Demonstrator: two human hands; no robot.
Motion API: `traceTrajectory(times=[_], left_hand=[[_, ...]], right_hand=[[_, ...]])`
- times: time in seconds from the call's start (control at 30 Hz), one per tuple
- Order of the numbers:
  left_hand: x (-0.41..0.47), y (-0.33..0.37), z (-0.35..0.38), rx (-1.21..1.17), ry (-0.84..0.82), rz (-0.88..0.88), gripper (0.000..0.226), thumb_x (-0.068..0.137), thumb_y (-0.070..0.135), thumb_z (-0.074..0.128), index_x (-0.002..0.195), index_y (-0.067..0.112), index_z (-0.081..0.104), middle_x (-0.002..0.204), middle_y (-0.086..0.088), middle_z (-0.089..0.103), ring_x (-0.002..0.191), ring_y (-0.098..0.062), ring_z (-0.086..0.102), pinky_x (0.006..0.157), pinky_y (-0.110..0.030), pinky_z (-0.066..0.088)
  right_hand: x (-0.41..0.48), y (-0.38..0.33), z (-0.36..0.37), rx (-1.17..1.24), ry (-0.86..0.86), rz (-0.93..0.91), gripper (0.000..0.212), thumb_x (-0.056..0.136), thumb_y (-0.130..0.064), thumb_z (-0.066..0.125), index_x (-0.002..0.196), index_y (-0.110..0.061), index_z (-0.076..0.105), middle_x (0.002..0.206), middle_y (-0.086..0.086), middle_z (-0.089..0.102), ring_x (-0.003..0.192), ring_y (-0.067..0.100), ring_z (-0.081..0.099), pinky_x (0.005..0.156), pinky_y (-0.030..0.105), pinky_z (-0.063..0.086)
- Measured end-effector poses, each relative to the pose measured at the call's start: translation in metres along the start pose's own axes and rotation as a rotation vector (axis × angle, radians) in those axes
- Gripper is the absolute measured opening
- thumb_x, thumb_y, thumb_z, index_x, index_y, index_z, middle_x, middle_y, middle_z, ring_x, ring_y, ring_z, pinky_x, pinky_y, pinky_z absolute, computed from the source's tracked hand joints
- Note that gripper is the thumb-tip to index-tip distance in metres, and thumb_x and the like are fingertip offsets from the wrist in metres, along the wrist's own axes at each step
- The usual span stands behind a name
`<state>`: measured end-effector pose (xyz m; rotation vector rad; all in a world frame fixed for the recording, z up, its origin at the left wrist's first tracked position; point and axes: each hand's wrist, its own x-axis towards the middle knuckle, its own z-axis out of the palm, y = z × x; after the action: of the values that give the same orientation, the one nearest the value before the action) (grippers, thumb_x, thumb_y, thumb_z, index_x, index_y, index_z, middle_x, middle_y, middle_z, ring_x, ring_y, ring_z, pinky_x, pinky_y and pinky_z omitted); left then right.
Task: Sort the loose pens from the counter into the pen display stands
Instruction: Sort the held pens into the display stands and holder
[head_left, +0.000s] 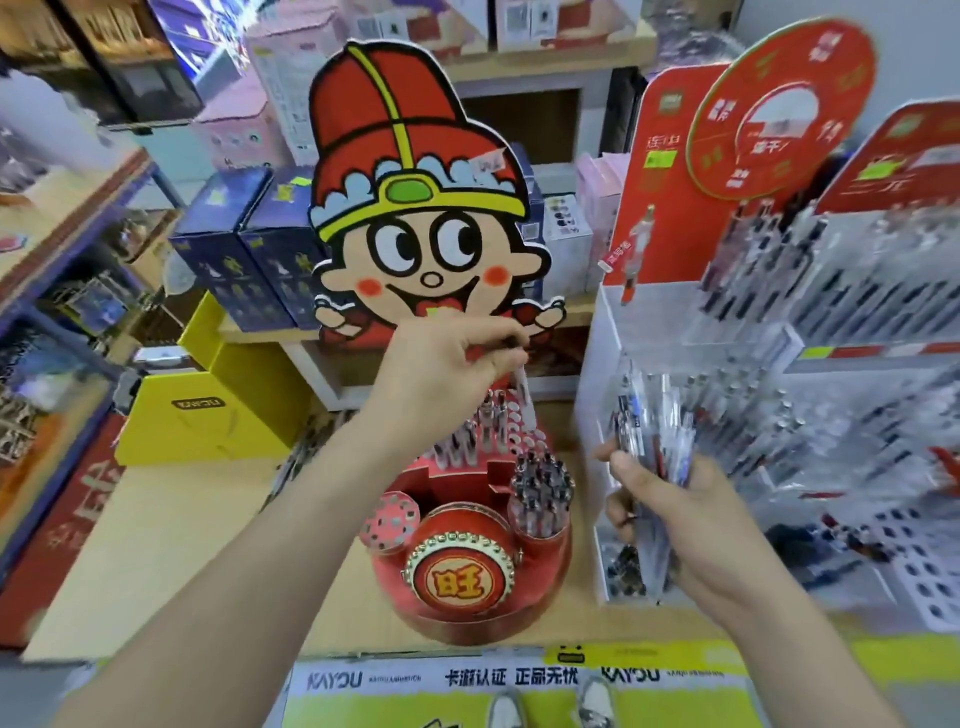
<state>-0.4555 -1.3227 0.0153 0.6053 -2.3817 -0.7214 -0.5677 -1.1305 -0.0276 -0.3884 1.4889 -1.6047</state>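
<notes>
While the left hand pinches a single clear pen by its top end between curled thumb and fingertips, the pen hangs upright over the rear tier of the red round pen display stand; cannot tell if its tip is in a hole yet. That stand sits on the tan counter, with a gold-rimmed emblem on its front reading "旺", a full cup of pens at its front right and rows of pens at the back. A big cartoon boy cutout in a red hat rises behind it. The right hand grips a bundle of loose pens, fingers wrapped round the barrels, just beside the white side wall of the clear tiered pen stand on the right, which holds many pens. Red header cards and a round red sign above it carry Chinese text too blurred to read. The yellow box at left is labelled "KAYOU". The counter-front strip reads "KAYOU" and "卡游认证 正品无忧".
</notes>
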Motion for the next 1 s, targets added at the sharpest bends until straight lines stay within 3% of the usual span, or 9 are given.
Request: traceTrajectory(times=[0.13,0.33,0.47,0.57,0.7,0.83,1.0], left_hand=[[0.01,-0.009,0.02,0.138,-0.223,0.033,0.009,0.088,0.024,0.067,0.094,0.022,0.074,0.078,0.003,0.071,0.074,-0.014,0.062,0.07,-0.035,0.052],[0.011,-0.019,0.032,0.266,-0.372,0.023,0.009,0.088,0.031,0.067,0.092,0.027,0.074,0.076,0.009,0.072,0.073,-0.009,0.062,0.069,-0.031,0.05],[0.016,-0.019,0.031,0.391,-0.421,0.117,0.013,0.088,0.033,0.065,0.095,0.028,0.075,0.082,0.008,0.073,0.082,-0.014,0.062,0.068,-0.031,0.05],[0.02,-0.019,0.028,0.496,-0.465,0.077,0.015,0.089,0.031,0.062,0.097,0.029,0.075,0.093,0.009,0.072,0.092,-0.014,0.061,0.075,-0.034,0.052],[0.02,-0.01,0.033,0.56,-0.496,0.069,0.016,0.09,0.034,0.059,0.1,0.03,0.072,0.093,0.009,0.071,0.088,-0.015,0.063,0.072,-0.031,0.052],[0.022,-0.004,0.038,0.627,-0.459,0.087,0.018,0.092,0.036,0.057,0.099,0.029,0.071,0.09,0.008,0.071,0.086,-0.017,0.063,0.069,-0.03,0.05],[0.019,-0.007,0.034,0.628,-0.559,0.133,0.021,0.094,0.035,0.053,0.107,0.03,0.069,0.097,0.007,0.07,0.092,-0.018,0.061,0.074,-0.035,0.053]], right_hand=[[0.003,0.0,0.002,0.028,0.015,-0.001,0.01,0.091,-0.006,0.058,0.088,-0.004,0.067,0.06,0.006,0.057,0.048,0.013,0.054,0.043,0.024,0.044],[0.009,0.003,-0.003,-0.015,-0.004,0.02,0.009,0.09,-0.009,0.061,0.094,-0.004,0.069,0.058,0.006,0.06,0.053,0.015,0.059,0.048,0.026,0.05],[0.011,0.003,-0.003,-0.003,-0.01,0.048,0.02,0.084,-0.011,0.067,0.1,0.001,0.066,0.06,0.007,0.063,0.054,0.017,0.062,0.05,0.028,0.054],[0.012,0.003,-0.002,0.024,-0.02,0.065,0.034,0.077,-0.017,0.069,0.104,0.004,0.064,0.061,0.007,0.063,0.054,0.017,0.063,0.05,0.027,0.053],[0.012,0.003,-0.002,0.045,-0.02,0.062,0.047,0.071,-0.02,0.071,0.107,0.009,0.06,0.062,0.009,0.062,0.055,0.018,0.063,0.05,0.026,0.052],[0.013,0.003,0.0,0.107,-0.023,0.07,0.045,0.075,-0.02,0.068,0.108,0.009,0.06,0.065,0.008,0.063,0.055,0.019,0.063,0.048,0.026,0.05],[0.01,0.003,0.0,0.19,-0.097,0.117,0.034,0.083,-0.022,0.059,0.108,0.0,0.065,0.078,0.014,0.07,0.055,0.02,0.063,0.046,0.026,0.05]])
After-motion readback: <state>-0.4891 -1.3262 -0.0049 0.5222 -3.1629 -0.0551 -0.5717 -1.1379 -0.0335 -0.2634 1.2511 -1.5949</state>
